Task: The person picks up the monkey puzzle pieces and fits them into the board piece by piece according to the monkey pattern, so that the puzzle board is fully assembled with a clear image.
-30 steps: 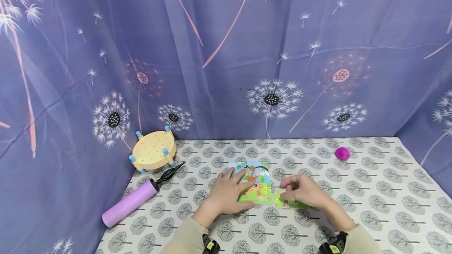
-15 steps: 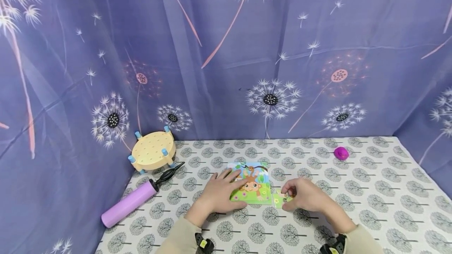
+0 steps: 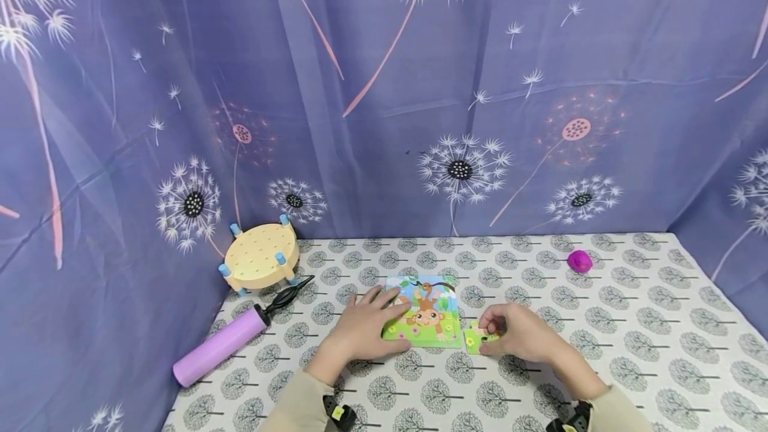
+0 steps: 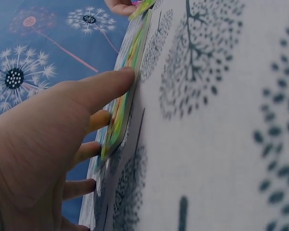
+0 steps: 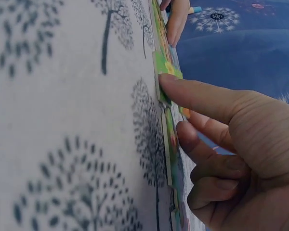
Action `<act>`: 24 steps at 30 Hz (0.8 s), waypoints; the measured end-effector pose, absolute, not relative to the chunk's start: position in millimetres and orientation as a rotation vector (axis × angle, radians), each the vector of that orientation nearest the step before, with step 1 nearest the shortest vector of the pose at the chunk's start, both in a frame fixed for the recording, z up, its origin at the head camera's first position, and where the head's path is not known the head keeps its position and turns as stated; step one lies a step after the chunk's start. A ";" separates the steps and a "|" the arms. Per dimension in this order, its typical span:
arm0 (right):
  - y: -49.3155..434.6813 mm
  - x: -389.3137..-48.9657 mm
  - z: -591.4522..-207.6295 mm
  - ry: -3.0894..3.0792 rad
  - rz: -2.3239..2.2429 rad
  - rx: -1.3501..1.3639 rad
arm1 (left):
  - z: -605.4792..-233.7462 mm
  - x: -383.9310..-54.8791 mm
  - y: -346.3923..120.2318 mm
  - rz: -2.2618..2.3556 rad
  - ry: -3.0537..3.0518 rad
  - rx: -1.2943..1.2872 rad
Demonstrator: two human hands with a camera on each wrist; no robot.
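Note:
A jigsaw puzzle (image 3: 429,319) with a monkey hanging from a branch over green grass lies flat on the cloth in the head view. My left hand (image 3: 363,331) is at its left side, fingers spread and straight, with the thumb (image 4: 118,83) along the near edge. Right of the puzzle, my right hand (image 3: 523,333) pinches a green puzzle piece (image 3: 473,341) with a yellow flower between thumb and fingers. In the right wrist view this green piece (image 5: 160,62) is upright under the thumb tip, and more puzzle pieces (image 5: 167,144) lie beside it, hidden by the hand from above.
At the back left stands an upturned yellow stool (image 3: 261,255) with blue-tipped legs. A purple hand pump (image 3: 222,345) with a black nozzle lies before it. A small magenta object (image 3: 580,261) sits at the back right. A purple curtain (image 3: 384,152) walls the table.
My left hand has slid left, uncovering more of the monkey picture. My right hand's thumb and fingers have closed on the green puzzle piece, which the hand now partly covers.

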State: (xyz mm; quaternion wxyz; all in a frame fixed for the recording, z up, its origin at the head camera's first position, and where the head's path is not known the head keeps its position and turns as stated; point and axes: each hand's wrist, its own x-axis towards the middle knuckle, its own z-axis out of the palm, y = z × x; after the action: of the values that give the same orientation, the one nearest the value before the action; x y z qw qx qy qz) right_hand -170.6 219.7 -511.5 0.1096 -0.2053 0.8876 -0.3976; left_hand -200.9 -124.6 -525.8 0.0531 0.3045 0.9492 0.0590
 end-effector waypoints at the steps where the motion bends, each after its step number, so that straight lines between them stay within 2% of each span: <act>1: 220.5 -170.8 -512.3 2.612 -1.178 -0.615 | -525.5 -200.9 -125.5 0.184 2.887 0.927; 11: 227.4 -171.4 -521.6 2.532 -1.339 -0.682 | -525.4 -201.2 -132.7 0.222 2.896 0.943; 24: 221.2 -173.1 -516.6 2.417 -1.499 -0.606 | -527.9 -203.4 -139.9 0.302 2.874 0.947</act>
State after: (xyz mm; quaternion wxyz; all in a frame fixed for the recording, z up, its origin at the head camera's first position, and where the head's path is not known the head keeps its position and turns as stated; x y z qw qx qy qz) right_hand -173.1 221.2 -516.6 0.1166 -0.2070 0.8255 -0.5119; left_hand -203.4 -139.9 -527.9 0.0504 0.3110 0.9439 0.0993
